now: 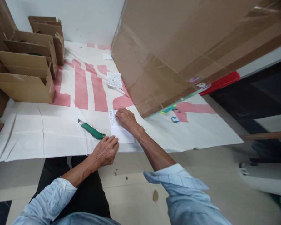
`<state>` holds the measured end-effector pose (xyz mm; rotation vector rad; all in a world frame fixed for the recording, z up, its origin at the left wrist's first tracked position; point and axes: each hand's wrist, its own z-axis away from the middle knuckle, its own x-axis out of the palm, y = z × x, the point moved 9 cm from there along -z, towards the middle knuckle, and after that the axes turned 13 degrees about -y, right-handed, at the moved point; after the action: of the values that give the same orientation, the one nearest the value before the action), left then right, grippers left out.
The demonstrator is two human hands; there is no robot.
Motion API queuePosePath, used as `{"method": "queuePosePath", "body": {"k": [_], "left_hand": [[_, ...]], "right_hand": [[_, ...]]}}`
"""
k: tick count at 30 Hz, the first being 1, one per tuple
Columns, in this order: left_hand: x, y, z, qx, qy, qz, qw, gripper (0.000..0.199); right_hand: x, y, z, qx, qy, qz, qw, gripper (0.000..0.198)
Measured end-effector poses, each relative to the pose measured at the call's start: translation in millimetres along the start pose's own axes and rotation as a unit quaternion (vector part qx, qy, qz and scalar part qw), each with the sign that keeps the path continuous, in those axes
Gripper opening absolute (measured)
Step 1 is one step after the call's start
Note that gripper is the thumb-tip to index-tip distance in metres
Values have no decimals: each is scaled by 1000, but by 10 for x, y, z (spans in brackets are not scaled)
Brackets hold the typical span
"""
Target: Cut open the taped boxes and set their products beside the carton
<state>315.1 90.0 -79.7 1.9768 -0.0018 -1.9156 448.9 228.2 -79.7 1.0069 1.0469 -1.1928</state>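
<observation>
A white sheet (pixel 123 135) with rows of small printed labels along its upper left side lies near the front edge of the covered table. My right hand (pixel 127 119) rests on it, fingers bent and pressed together over the printed labels. Whatever is between the fingertips is hidden. By the sheet's lower left corner, my left hand (pixel 106 150) lies at the table edge with its fingers stretched forward, none seen wrapped around anything. Just left of its fingertips is a green utility knife (pixel 92 130), its short dark blade pointing away to the left.
Open cardboard boxes (pixel 25 84) stand at the left. One large taped carton (pixel 178 53) fills the back right. Between them lies a patterned paper square (pixel 114 80). A small roll of tape (pixel 175 119) sits right of my hands. Scraps (pixel 155 195) dot the floor.
</observation>
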Motion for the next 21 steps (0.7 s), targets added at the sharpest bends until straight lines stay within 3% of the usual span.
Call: {"method": "queuePosePath", "body": {"k": [11,21], "left_hand": [[-10,0,-4,-1,-6,-4,1000,29],[-15,-8,0,-1,-10,-1,1000,27]], "right_hand": [[71,249,-27,-63,30,-127,989,25],[-27,577,18,-6,142,-280,949,17]]}}
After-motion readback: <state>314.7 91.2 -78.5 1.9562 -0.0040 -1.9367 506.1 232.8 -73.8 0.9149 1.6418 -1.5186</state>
